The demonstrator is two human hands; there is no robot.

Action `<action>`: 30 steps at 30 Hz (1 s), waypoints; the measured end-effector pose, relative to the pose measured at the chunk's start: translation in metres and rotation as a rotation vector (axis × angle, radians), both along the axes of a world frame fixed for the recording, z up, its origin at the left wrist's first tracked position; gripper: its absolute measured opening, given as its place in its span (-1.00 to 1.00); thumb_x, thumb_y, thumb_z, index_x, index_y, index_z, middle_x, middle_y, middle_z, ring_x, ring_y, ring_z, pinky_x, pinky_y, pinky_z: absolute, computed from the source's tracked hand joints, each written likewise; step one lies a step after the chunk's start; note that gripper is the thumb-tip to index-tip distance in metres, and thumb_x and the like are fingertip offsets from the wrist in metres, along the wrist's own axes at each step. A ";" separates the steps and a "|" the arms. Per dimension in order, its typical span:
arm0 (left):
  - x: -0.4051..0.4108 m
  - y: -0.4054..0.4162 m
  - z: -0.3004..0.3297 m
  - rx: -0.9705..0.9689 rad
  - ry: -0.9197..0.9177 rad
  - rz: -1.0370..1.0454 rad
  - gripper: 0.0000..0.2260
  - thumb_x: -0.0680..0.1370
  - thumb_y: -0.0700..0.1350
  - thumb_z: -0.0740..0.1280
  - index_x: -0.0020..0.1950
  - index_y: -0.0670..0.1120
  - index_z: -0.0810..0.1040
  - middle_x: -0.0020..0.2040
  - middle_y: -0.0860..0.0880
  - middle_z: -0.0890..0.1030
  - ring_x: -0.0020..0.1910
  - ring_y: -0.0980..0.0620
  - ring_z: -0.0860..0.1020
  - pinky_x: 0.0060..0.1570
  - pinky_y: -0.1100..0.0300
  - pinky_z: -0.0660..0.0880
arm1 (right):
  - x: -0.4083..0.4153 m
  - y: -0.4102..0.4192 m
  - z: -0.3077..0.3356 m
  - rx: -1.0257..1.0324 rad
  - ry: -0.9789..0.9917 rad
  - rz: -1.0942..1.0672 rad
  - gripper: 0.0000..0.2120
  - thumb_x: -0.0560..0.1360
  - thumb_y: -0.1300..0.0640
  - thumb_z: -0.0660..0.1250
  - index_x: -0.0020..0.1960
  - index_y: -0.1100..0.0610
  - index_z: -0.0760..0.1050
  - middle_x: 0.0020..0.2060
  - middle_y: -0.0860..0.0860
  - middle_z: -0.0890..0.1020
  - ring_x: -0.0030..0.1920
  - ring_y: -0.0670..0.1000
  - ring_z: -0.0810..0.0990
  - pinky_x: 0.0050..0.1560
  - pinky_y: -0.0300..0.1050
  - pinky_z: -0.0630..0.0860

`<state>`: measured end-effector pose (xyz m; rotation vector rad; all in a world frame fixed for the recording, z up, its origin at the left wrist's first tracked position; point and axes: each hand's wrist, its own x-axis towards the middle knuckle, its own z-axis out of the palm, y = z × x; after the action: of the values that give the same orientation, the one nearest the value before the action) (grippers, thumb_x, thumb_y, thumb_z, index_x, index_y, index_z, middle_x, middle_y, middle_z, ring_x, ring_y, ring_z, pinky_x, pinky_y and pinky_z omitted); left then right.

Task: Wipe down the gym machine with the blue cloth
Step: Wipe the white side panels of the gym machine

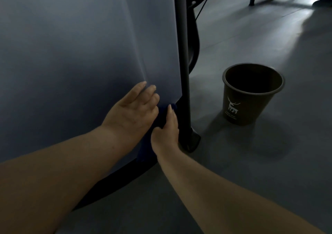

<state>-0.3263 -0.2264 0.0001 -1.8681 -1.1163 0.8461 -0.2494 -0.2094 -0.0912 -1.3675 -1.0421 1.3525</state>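
Grey floor (pixel 233 171) beside bucket (pixel 251 93); right hand (pixel 166 131) gripping cloth (pixel 146 147) against panel's (pixel 71 54) lower edge.

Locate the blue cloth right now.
Head view, lower centre: the blue cloth is pressed against the machine's grey panel between the left hand and right hand, beside the black post.
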 end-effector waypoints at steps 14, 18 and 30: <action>-0.008 0.002 0.009 0.085 -0.192 -0.165 -0.61 0.54 -0.14 0.20 0.38 -0.02 0.46 0.54 -0.10 0.25 0.56 -0.11 0.12 0.43 -0.10 -0.24 | 0.019 0.076 -0.010 -0.102 0.050 -0.079 -0.19 0.40 0.34 0.10 0.55 -0.21 0.05 0.47 -0.03 0.34 0.47 0.19 0.26 0.37 0.25 0.37; -0.008 0.001 0.029 0.231 -0.220 -0.240 -0.60 0.49 -0.12 0.11 0.27 0.01 0.54 0.52 -0.10 0.30 0.54 -0.13 0.17 0.48 -0.13 -0.10 | 0.017 0.041 0.026 0.126 -0.042 -0.032 -0.18 0.43 0.42 0.10 0.58 -0.13 0.05 0.55 -0.11 0.17 0.52 0.05 0.15 0.52 0.09 0.16; -0.033 -0.013 0.086 0.457 -0.242 -0.227 -0.46 0.53 -0.08 0.30 0.50 -0.13 0.32 0.55 -0.21 0.19 0.54 -0.20 0.09 0.50 -0.20 -0.07 | 0.011 0.021 0.073 0.392 -0.163 -0.021 -0.16 0.44 0.47 0.10 0.57 -0.15 0.06 0.56 -0.19 0.09 0.55 -0.04 0.02 0.53 -0.08 -0.04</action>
<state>-0.3592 -0.2391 0.0861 -1.6898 -1.1042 0.2129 -0.2384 -0.1887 -0.0181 -1.2005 -1.3184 0.9669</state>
